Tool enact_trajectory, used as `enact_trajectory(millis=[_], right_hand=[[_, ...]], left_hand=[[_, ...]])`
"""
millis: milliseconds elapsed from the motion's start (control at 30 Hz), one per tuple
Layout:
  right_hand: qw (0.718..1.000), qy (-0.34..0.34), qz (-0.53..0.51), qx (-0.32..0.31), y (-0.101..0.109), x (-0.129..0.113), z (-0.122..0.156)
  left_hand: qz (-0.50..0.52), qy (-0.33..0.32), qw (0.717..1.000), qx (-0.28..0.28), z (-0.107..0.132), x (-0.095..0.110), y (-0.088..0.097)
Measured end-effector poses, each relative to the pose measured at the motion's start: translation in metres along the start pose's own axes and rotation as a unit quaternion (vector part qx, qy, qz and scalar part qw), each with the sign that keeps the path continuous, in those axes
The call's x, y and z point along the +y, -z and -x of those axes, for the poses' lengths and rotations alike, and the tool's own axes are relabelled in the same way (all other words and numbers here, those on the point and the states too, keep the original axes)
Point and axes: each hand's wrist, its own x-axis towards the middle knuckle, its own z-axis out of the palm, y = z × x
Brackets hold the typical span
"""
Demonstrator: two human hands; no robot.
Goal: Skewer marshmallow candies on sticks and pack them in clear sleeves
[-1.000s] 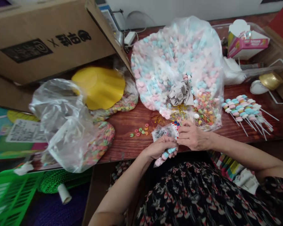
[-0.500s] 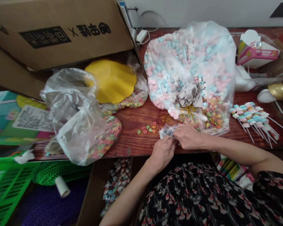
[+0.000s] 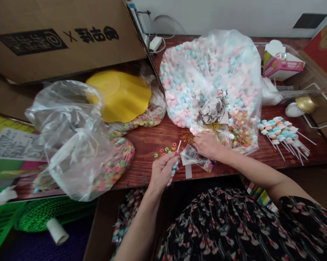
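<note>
My left hand is closed round a marshmallow stick; its white end points up and blue marshmallows show below my fingers. My right hand is at the gold twist ties, fingers curled down; what they pinch is hidden. Between the hands lies a small clear printed bag, with a colourful label beside it. Loose gummy rings are scattered beyond my left hand. Behind my right hand stands a big clear bag of pastel marshmallows, with crumpled grey paper on its front.
At the right lies a pile of marshmallow sticks. A clear bag of gummy rings slumps over the left table edge. Behind it are a yellow wavy-edged bowl and a large cardboard box. A pink carton stands far right.
My hands have drawn apart. The left has moved left with the marshmallow stick now showing in it; the right has moved up to the gold ties. The small printed bag now lies uncovered.
</note>
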Motion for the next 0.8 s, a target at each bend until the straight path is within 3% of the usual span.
enact_trajectory(millis=[100,300,433,600,800], right_hand=[[0.999,-0.026,0.016,-0.04,-0.011,-0.013,-0.015],[0.999,-0.035,0.02,-0.033,-0.009,-0.009,-0.012],[0.998,-0.04,0.008,0.04,-0.005,0.007,0.006],[0.992,0.013,-0.013,0.126,-0.013,0.012,0.023],[0.966,0.124,-0.036,0.225,-0.019,0.007,0.032]], left_hand=[[0.003,0.011,0.999,0.037,0.004,0.001,-0.002],[0.07,-0.006,0.997,0.008,0.005,0.003,0.003],[0.107,0.026,0.994,-0.029,0.0,0.013,-0.001],[0.114,0.039,0.989,-0.09,-0.006,0.024,-0.025],[0.11,0.065,0.981,-0.146,-0.011,0.018,-0.046]])
